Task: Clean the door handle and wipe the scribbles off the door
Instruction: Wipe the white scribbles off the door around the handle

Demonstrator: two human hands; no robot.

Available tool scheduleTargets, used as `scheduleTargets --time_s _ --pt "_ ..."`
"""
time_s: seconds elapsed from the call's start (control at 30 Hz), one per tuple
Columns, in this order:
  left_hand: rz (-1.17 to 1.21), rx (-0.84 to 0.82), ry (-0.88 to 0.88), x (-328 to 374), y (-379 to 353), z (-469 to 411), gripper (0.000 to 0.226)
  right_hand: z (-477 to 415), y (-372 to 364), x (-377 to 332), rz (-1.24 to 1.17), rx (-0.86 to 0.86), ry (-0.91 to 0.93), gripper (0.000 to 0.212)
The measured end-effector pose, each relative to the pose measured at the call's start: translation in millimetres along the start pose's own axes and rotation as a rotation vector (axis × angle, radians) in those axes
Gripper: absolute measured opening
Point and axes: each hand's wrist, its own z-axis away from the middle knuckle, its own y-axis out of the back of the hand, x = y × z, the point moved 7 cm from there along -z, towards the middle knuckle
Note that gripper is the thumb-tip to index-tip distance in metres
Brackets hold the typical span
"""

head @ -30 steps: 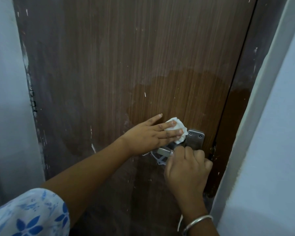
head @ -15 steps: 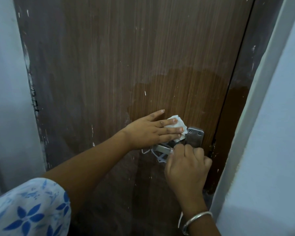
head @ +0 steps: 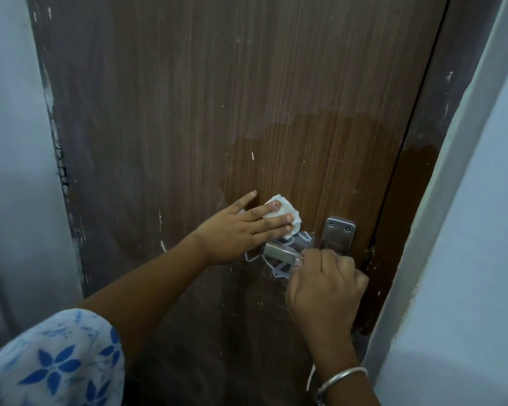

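A brown wooden door (head: 232, 98) fills the view. Its metal lever handle (head: 280, 253) points left from a steel plate (head: 339, 232) near the door's right edge. White scribbles (head: 276, 269) show on the wood around and below the lever. My left hand (head: 238, 230) lies flat with straight fingers and presses a crumpled white tissue (head: 286, 212) against the door just above the lever. My right hand (head: 326, 291) is curled around the lever's right part, hiding it. A darker wet patch (head: 320, 159) spreads above the handle.
The dark door frame (head: 417, 177) runs down the right side, with a pale wall (head: 475, 230) beyond it. Another pale wall (head: 12, 142) borders the door's chipped left edge. Small white specks dot the wood.
My left hand has slid the tissue to the left, off the steel plate, which now shows fully. My right hand has kept its grip on the lever.
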Motion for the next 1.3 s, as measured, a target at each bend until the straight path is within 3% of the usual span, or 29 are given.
scheduleTargets --time_s 0.1,0.43,0.7,0.87,1.03,1.2,1.3 --pt "0.010 0.006 0.079 8.5 -5.1 -0.4 0.068 -0.1 -0.1 -0.4 -0.001 0.006 -0.015 0.024" --pt "0.305 0.089 0.501 53.9 -16.7 -12.6 0.073 0.0 -3.5 0.8 0.012 0.005 -0.015 0.020" --pt "0.269 0.066 0.406 67.1 -6.8 -30.4 0.070 -1.3 -3.5 -1.1 0.005 -0.015 -0.034 0.028" --pt "0.268 0.029 0.444 68.2 -2.9 -29.0 0.078 -0.3 -3.5 0.6 0.025 -0.016 -0.030 0.028" --pt "0.283 0.031 0.449 63.4 -6.8 -23.0 0.071 -0.1 -3.0 1.6 0.008 -0.023 -0.004 0.026" --pt "0.430 0.051 0.595 54.4 -20.1 0.2 0.069 1.3 -3.0 0.7 0.008 -0.038 -0.017 0.028" --pt "0.465 0.046 0.585 56.6 -20.4 1.3 0.070 1.4 -3.7 0.7 0.010 -0.053 -0.034 0.028"
